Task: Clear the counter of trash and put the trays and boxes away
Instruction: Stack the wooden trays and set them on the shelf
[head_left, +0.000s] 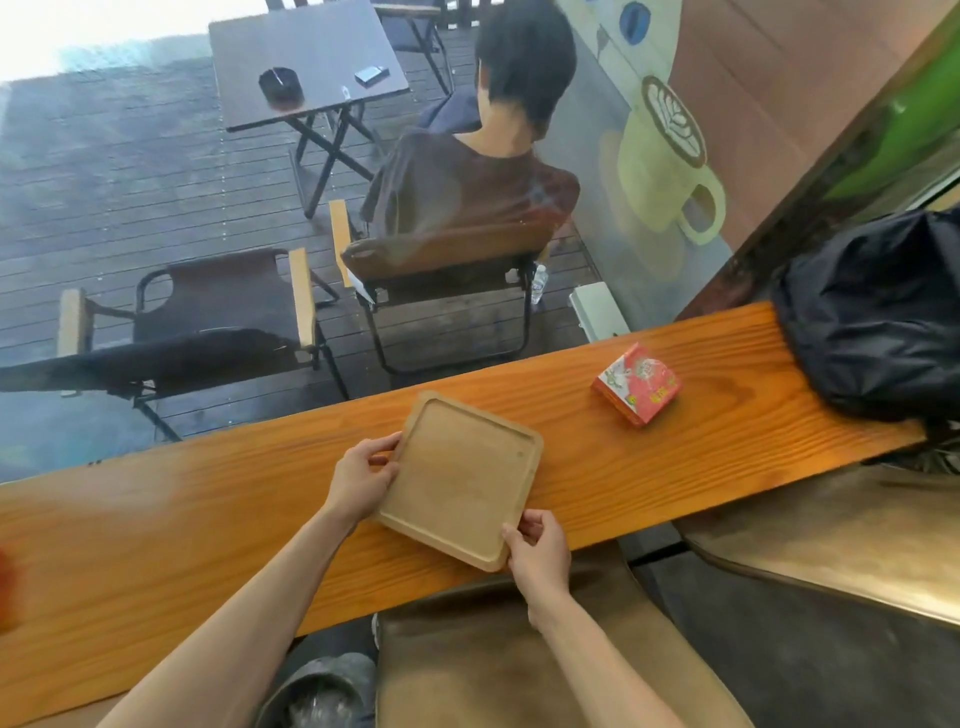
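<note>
A light wooden tray (460, 475) with a raised rim lies empty on the orange wooden counter (649, 483), turned at an angle near the front edge. My left hand (363, 475) grips its left edge, thumb on the rim. My right hand (540, 553) grips its near right corner. A red and white printed box (638, 383) sits on the counter to the right of the tray, apart from both hands.
A black bag (878, 312) rests on the counter's right end. Brown stool seats (493, 660) stand under the front edge. Behind the window beyond the counter, a person (467, 182) sits in a folding chair beside an empty chair (208, 312) and a table (306, 57).
</note>
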